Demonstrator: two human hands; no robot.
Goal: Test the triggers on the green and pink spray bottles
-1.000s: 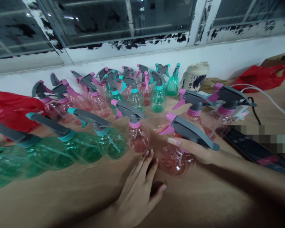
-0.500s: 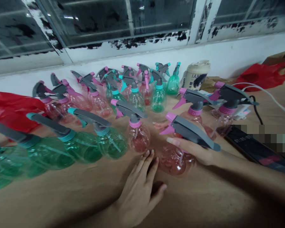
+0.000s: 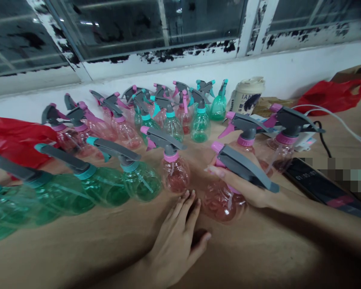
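My right hand is wrapped round the neck of a pink spray bottle with a grey head and pink nozzle; thumb and fingertips meet near its trigger. The bottle stands on the table. My left hand lies flat on the tabletop, fingers apart, holding nothing. Its fingertips are just in front of another pink spray bottle. To the left runs a row of green spray bottles, the closest being a green spray bottle. Two more pink-collared bottles, including a pink spray bottle, stand behind my right hand.
Several pink and green bottles crowd the back by the wall, among them a green bottle. A paper cup, a red bag, white cables and a phone are on the right. Another red bag lies left.
The fingers of my right hand have closed in around the bottle's trigger and neck; before, they were stretched out. My left hand and the bottles stay in place.
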